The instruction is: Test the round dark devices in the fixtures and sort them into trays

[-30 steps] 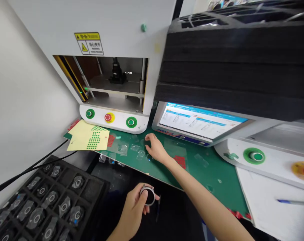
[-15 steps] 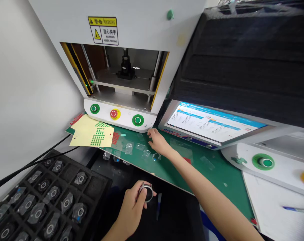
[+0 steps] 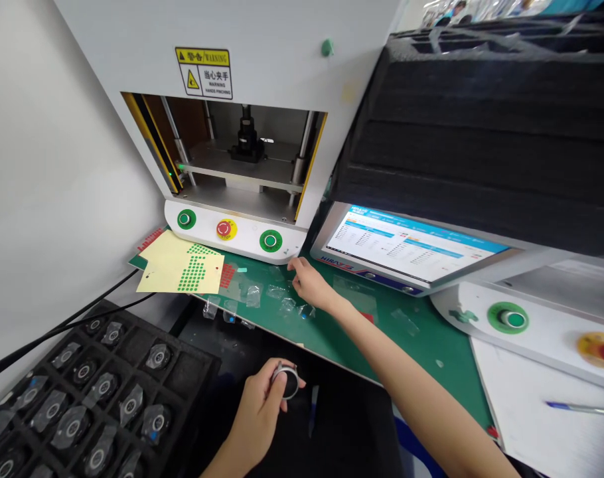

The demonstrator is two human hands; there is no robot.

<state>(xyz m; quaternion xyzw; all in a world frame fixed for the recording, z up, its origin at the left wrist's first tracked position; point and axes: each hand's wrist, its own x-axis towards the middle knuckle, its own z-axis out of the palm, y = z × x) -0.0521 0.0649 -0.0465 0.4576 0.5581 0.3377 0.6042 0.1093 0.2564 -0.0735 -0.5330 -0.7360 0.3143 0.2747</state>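
My left hand (image 3: 259,411) is low in front of me, its fingers wrapped round a small round black part with a metal rim (image 3: 285,382). My right hand (image 3: 309,285) reaches across the green mat (image 3: 421,345), fingers stretched out and resting on it beside several clear film pieces (image 3: 282,299), just below the press machine's white button panel (image 3: 232,232). Nothing shows in the right hand.
The press machine (image 3: 242,133) has an open bay, two green buttons and a red stop. A yellow sheet of green dot stickers (image 3: 182,271) lies left. A black tray of round parts (image 3: 83,398) sits lower left. A tilted screen (image 3: 411,245), stacked black foam trays (image 3: 481,133) and a second panel (image 3: 526,325) stand right.
My right hand slid up the mat from the film pieces toward the press machine's panel. My left hand keeps its hold on the round part. The view shifted.
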